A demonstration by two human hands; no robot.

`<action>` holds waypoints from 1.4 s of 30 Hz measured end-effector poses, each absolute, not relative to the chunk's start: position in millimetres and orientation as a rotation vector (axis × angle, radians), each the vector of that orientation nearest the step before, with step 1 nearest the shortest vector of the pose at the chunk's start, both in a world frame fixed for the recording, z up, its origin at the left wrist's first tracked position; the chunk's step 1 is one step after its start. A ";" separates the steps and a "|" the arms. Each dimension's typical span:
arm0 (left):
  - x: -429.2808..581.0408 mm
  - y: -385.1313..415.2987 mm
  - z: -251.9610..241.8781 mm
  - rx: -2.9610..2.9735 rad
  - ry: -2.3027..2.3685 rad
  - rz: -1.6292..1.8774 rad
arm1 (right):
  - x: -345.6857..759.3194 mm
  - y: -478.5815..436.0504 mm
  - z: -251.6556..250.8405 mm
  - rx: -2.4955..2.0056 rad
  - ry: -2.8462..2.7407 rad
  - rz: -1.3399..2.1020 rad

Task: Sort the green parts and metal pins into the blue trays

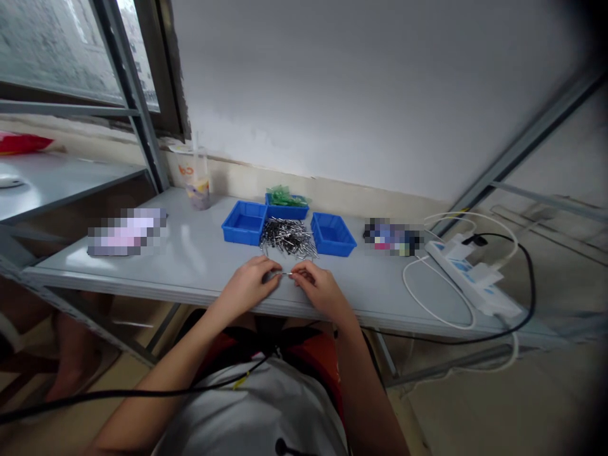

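Near the table's front edge, my left hand and my right hand face each other with a small metal piece between their fingertips. Both hands are closed in a pinch on it, one at each end. Just beyond them lies a pile of thin metal pieces, silver and dark. A blue tray stands left of the pile and another blue tray stands right of it; both look empty. Behind the pile, a third blue tray holds green plastic bags.
A lidded cup with a straw stands at the back left. A blurred flat object lies far left, another blurred object right of the trays. A white power strip with looping cables lies at the right end.
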State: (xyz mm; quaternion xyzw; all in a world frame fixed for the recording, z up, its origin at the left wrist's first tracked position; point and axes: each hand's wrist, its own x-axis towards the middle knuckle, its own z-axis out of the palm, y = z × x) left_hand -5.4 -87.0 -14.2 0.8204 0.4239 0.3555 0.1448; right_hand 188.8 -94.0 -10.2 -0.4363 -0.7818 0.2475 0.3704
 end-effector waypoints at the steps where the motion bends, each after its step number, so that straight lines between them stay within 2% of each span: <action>1: -5.3 -87.2 -13.9 2.368 1.226 1.027 | 188.7 -94.0 -10.3 -1.120 -1.998 0.633; 18: -10.5 -88.3 -9.7 2.200 1.055 1.104 | 186.5 -92.2 -8.2 -1.118 -2.113 0.636; 31: -9.0 -88.7 -12.4 2.179 1.062 1.035 | 186.8 -91.3 -9.9 -1.078 -2.161 0.624; 42: -6.8 -89.2 -12.0 2.127 1.075 1.070 | 192.1 -83.9 -17.3 -1.131 -2.032 0.465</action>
